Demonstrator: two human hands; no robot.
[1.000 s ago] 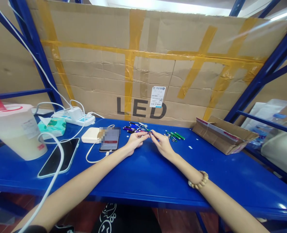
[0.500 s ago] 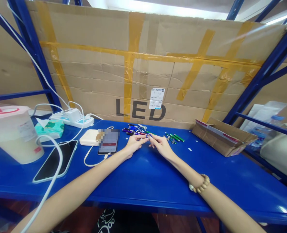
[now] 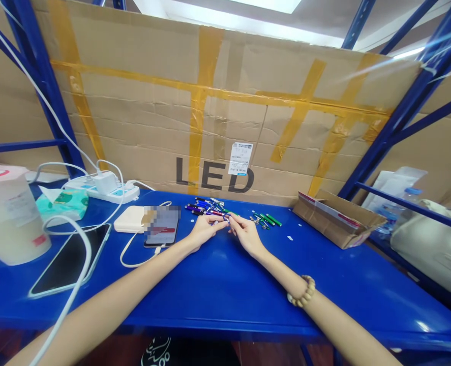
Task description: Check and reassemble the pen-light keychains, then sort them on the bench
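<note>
Over the blue table my left hand (image 3: 206, 230) and my right hand (image 3: 245, 234) meet, fingertips almost touching. Both are pinched closed round something small, mostly hidden by the fingers; its kind cannot be made out. Just behind them lies a pile of slim blue, purple and red pen-like sticks (image 3: 202, 204) with shiny ends. To the right of my right hand are several green sticks (image 3: 273, 219), with small metal pieces (image 3: 256, 220) beside them.
A smartphone (image 3: 164, 227) on a cable and a cream power bank (image 3: 128, 219) lie left of my hands. Further left are another phone (image 3: 72, 259), tissues (image 3: 63, 204), a drink cup (image 3: 13, 218) and a power strip (image 3: 107, 191). An open cardboard box (image 3: 335, 219) stands right.
The whole view has shifted slightly, so the table's contents appear a little further left. My hands stay pinched together at about the same place over the table.
</note>
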